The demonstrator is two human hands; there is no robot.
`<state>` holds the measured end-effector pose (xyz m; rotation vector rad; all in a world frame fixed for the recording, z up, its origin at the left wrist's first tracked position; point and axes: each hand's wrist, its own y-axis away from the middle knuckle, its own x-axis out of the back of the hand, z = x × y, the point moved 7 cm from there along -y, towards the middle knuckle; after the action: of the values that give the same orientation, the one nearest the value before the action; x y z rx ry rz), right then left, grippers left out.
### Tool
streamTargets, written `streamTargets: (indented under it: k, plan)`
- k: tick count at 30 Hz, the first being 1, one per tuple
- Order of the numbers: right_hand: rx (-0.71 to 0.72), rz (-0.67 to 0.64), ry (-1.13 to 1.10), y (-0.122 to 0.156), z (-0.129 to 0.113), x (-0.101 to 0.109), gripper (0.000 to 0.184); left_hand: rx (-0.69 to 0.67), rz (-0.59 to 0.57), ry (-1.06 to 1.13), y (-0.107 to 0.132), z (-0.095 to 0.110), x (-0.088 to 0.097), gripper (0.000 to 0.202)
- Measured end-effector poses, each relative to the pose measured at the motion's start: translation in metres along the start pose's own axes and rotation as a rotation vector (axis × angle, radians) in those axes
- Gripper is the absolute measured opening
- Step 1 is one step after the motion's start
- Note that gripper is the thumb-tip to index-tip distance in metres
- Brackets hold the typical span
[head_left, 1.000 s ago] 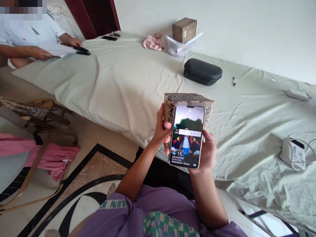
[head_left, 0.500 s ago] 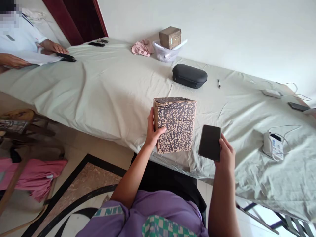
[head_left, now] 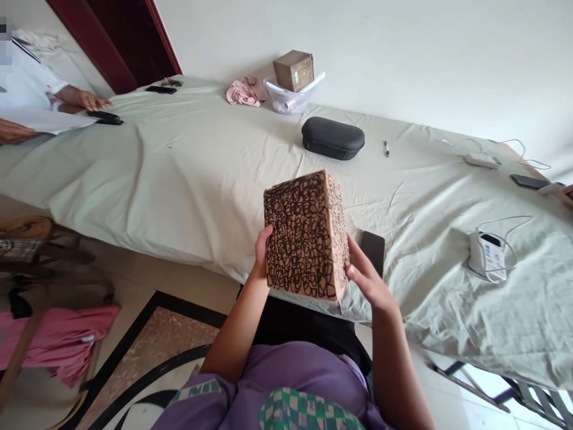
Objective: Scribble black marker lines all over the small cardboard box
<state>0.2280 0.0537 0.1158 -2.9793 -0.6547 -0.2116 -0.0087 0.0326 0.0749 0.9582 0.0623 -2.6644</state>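
At the left edge of the scribble-covered box (head_left: 298,239), the left hand (head_left: 262,254) is curled inward, its thumb against the side; its other fingers are hidden, so how widely they spread cannot be told. Along the box's right side, the right hand (head_left: 369,279) presses with thumb and fingers slightly parted. Together the two hands hold the box at a slant above the near edge of the cloth-covered table (head_left: 210,197).

Just right of the box, partly behind the right hand, a dark phone (head_left: 375,248) lies on the cloth. Beyond the box sits a black case (head_left: 333,138), and to the box's far right a small pen (head_left: 387,149). Farther behind the box, a plastic tub (head_left: 289,103) bears a brown carton (head_left: 293,70), with a pink cloth (head_left: 245,91) beside it. Well right of the box stands a white device (head_left: 487,257) with a cord. Far left of the box, another person's hand (head_left: 92,100) is near a black object (head_left: 105,117).
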Motion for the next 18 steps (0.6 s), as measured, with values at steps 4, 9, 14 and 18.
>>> streamTargets:
  k: [4,9,14,18]
  plan:
    - [0.084,-0.021,-0.087,0.01,-0.018,-0.023,0.089,0.263,0.001,0.37,0.01,-0.021,-0.011,0.069]
    - [0.134,0.015,-0.041,0.014,-0.029,-0.027,0.077,0.306,0.019,0.477,0.013,-0.028,-0.012,0.063]
    - [0.057,0.235,-0.08,0.013,-0.008,-0.007,0.077,0.186,0.068,0.288,0.01,-0.009,-0.005,0.059]
    - [-0.074,0.042,-0.195,0.009,0.024,-0.017,0.082,-0.156,0.0,-0.211,0.024,0.043,-0.009,0.078]
